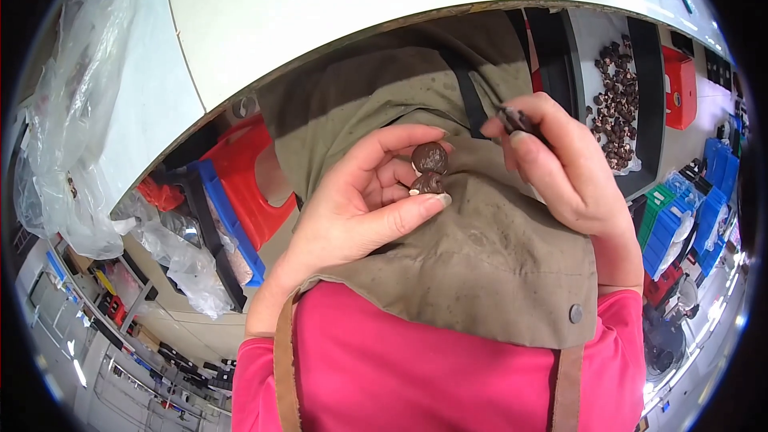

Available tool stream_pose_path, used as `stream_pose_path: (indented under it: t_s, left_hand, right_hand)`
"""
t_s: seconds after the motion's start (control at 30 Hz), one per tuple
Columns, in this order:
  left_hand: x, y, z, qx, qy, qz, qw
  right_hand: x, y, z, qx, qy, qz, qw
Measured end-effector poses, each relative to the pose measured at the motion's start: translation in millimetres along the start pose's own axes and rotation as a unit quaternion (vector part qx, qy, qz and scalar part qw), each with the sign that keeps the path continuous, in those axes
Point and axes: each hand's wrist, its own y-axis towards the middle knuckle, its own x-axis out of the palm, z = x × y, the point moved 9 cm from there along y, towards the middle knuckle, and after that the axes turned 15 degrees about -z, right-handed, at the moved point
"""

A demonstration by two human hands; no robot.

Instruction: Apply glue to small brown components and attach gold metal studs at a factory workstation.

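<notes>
Over my lap, my left hand (360, 200) is closed on a small dark brown figurine piece (430, 158). The piece has a round, glossy brown top, a second brown lump below it and some cream-coloured spots. Thumb and fingertips pinch it from both sides. To its right, my right hand (564, 164) grips a small dark tool (522, 122) with a thin tip pointing up and left. Its exact kind is hard to make out. The tool is apart from the figurine piece. An olive-brown apron (512, 256) covers my lap below both hands.
A white table (336, 0) curves across the far side. At the right, a dark tray (650, 104) holds many small brown-and-cream pieces. See-through plastic bags (76, 112) hang at the left, near a red stool (248, 184) and a blue bin (228, 220). Blue crates (712, 216) stand far right.
</notes>
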Motion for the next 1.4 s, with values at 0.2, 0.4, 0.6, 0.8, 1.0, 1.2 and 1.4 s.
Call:
stream_pose_path:
  t_s: [0.2, 0.4, 0.6, 0.8, 1.0, 1.2, 1.4]
  left_hand:
    - [-1.5, 0.2, 5.2, 0.010, 0.001, 0.007, 1.000]
    - [-4.3, -2.6, 4.5, 0.016, 0.006, 0.010, 1.000]
    - [-6.5, -5.1, 5.2, -0.008, 0.014, 0.008, 1.000]
    - [-9.0, -7.4, 5.7, -0.013, 0.015, 0.012, 1.000]
    - [-14.9, -11.1, 7.5, -0.018, 0.016, -0.003, 1.000]
    - [-16.6, -14.1, 8.6, -0.017, 0.017, 0.003, 1.000]
    - [-20.0, -16.4, 7.0, -0.030, 0.024, -0.002, 0.999]
  right_hand:
    - [16.5, 11.2, -1.2, 0.005, -0.112, -0.089, 0.990]
    - [29.6, 16.2, -2.6, -0.013, -0.118, -0.108, 0.987]
    - [34.3, 21.3, -2.5, -0.009, -0.131, -0.112, 0.985]
    - [38.5, 26.7, -1.5, 0.003, -0.160, -0.123, 0.980]
    - [42.1, 33.6, -5.4, 0.004, -0.179, -0.122, 0.976]
    - [45.6, 35.3, -7.4, 0.007, -0.209, -0.129, 0.969]
    - [50.4, 38.7, -10.9, -0.005, -0.220, -0.155, 0.963]
